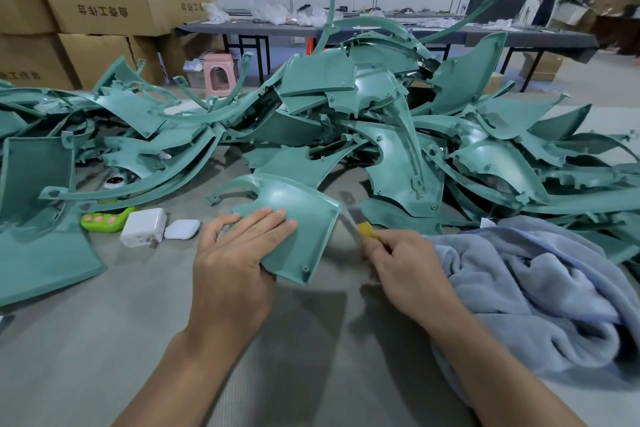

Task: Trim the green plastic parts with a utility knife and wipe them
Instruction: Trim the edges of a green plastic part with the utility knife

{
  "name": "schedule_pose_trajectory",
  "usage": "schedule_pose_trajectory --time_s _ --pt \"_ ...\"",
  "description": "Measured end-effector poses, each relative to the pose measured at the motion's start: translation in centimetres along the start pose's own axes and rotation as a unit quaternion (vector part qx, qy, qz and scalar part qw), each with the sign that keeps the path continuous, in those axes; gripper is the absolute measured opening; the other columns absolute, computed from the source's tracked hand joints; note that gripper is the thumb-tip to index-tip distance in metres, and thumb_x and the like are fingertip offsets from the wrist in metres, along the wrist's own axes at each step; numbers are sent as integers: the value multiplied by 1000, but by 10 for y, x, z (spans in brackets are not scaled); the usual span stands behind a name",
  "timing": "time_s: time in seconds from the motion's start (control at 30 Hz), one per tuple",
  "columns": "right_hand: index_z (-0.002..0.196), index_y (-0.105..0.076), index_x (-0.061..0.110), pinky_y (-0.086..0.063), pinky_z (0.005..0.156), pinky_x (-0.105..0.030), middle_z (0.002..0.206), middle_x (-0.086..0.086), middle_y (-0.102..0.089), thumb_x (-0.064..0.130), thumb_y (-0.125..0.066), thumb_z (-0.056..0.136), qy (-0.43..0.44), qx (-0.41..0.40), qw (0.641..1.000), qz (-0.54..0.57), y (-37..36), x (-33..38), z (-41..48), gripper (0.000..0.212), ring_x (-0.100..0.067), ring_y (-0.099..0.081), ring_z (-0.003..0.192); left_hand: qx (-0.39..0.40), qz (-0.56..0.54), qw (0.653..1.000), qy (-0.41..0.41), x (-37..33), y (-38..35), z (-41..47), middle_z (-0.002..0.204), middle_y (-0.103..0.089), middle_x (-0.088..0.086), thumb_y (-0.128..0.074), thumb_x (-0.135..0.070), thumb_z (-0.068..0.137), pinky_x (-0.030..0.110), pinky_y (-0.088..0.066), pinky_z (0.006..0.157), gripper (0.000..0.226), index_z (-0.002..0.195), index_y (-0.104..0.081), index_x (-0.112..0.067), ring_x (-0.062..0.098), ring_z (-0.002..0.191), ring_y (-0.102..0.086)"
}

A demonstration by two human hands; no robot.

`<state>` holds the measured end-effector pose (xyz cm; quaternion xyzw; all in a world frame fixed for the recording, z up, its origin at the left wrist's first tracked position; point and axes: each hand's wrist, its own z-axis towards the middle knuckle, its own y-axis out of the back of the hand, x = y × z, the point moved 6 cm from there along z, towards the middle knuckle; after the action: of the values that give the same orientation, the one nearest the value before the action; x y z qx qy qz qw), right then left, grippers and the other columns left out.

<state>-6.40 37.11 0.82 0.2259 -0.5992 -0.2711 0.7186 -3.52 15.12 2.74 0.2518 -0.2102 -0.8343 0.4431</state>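
Knife (367,231) in right hand (405,270), beside right edge of green part (308,211), left hand (235,260) gripping it, towel (536,288) near

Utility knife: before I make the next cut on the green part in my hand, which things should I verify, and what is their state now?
1. Left hand holds the green part: ok.
2. Right hand grips the utility knife: ok.
3. Blade meets the part's right edge: cannot tell, it is blurred.
4. Left fingers lie away from the blade, on the part's other side: ok.
5. Towel lies beside the right hand, ready for wiping: ok.
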Motion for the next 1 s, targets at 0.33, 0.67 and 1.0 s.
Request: schedule_pose_trajectory --time_s 0.33,0.67,1.0 --pt "70 -67 9 -38 51 -31 57 -2 -64 33 -54 100 -59 -9 992 -108 15 -9 6 41 -18 -55 53 -6 -32 999 -19 0 -1 0 123 -70 -4 -60 6 76 39 -43 102 46 110 -79 -19 12 118 -65" --pt "74 -68 5 -47 57 -42 64 -11 -68 45 -50 103 -106 7 993 -52 8 -17 -3 53 -16 -54 51 -31 -29 999 -32 3 4 0 122 -69 -9 -58 4 81 29 -35 108 43 109 -80 -21 5 119 -62" --pt "92 -71 37 -46 72 -32 70 17 -67 47 -65 90 -18 -119 992 -23 25 7 -20 11 -5 -60 70 -168 -63 969 -171 -20 55 26 136 -65 -7 -67 5 91 44 -46 100 41 127 -71 -14 13 128 -61"
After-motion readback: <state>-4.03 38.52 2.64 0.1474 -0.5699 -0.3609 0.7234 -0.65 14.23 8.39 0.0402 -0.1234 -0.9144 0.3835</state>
